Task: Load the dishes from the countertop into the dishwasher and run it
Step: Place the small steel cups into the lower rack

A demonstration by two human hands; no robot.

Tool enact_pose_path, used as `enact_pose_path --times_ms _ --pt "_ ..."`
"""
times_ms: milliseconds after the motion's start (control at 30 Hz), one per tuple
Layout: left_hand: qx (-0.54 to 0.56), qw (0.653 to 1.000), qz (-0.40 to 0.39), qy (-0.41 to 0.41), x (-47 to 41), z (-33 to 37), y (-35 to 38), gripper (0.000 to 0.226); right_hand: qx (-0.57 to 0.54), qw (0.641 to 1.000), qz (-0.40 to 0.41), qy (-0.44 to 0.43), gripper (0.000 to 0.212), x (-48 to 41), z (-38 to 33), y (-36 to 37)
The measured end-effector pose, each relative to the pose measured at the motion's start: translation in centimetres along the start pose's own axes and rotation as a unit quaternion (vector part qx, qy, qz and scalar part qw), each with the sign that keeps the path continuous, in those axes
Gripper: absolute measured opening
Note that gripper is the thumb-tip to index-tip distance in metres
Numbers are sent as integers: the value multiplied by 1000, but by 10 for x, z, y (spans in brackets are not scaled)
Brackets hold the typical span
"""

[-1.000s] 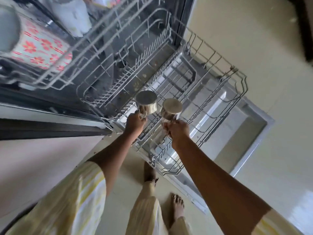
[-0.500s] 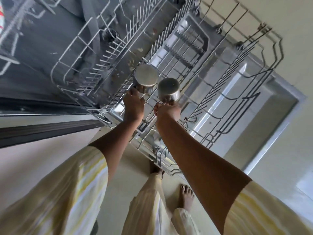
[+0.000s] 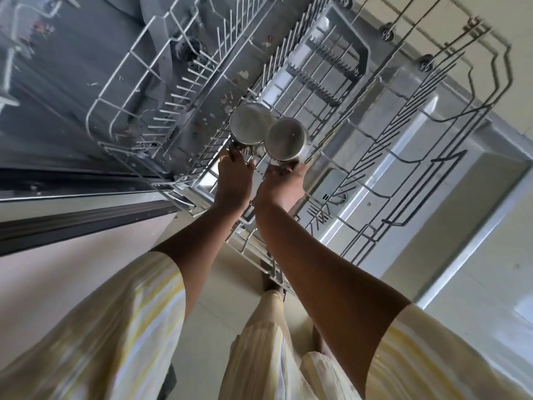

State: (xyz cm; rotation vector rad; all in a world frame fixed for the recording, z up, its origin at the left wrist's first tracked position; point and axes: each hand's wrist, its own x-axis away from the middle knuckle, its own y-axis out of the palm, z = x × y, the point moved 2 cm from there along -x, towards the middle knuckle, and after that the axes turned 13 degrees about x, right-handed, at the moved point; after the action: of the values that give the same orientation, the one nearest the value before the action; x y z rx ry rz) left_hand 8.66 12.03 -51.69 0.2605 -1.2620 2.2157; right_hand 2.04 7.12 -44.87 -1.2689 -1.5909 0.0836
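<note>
While both arms reach down, the left grip (image 3: 233, 183) is curled round the rim end of the left cup (image 3: 250, 124), and the right grip (image 3: 281, 186) is clamped the same way on the right cup (image 3: 287, 138). Both steel cups are upside down, bases toward the camera, side by side and apparently touching. They are at the near middle of the pulled-out lower rack (image 3: 375, 157), among its upright wires; contact with the wires cannot be told. The rack stands over the open dishwasher door (image 3: 450, 168).
</note>
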Motion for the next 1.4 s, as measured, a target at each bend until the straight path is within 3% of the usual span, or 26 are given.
enact_pose_path --times_ms 133,233,333,433,567,633,800,867,933,1000,1133,1267,1400 --pt "43 999 20 3 -1 -2 4 52 22 996 -66 51 31 -6 3 12" --pt "149 988 22 -30 0 2 2 44 44 991 -98 74 34 -11 5 20" --pt "213 972 58 -81 6 7 -4 35 33 992 -92 82 33 -16 6 26" --pt "250 959 49 -122 12 5 -4 50 49 994 -64 76 34 -17 -3 21" --pt "275 956 32 -101 14 -4 -12 41 97 993 -57 35 33 -14 -15 17" --pt "234 968 0 -88 14 -11 -15 37 145 987 -66 21 29 -12 -16 13" --pt "29 999 -25 35 24 -12 -30 31 193 978 -61 -49 31 -12 -8 3" --pt "-22 996 -32 78 26 -9 -32 40 196 966 -61 -157 37 -7 -4 2" --pt "-44 994 -36 91 26 -7 -32 41 223 930 -7 -291 47 -6 1 3" --pt "-43 996 -27 79 25 -5 -33 39 246 896 34 -369 58 -12 4 4" --pt "-23 998 -45 41 24 -1 -34 52 351 848 3 -397 70 -35 -6 3" --pt "-26 998 -45 40 20 -3 -30 49 435 796 -43 -418 68 -51 -17 7" --pt "-65 996 -49 44 15 -2 -25 40 420 805 -34 -418 45 -57 -29 9"
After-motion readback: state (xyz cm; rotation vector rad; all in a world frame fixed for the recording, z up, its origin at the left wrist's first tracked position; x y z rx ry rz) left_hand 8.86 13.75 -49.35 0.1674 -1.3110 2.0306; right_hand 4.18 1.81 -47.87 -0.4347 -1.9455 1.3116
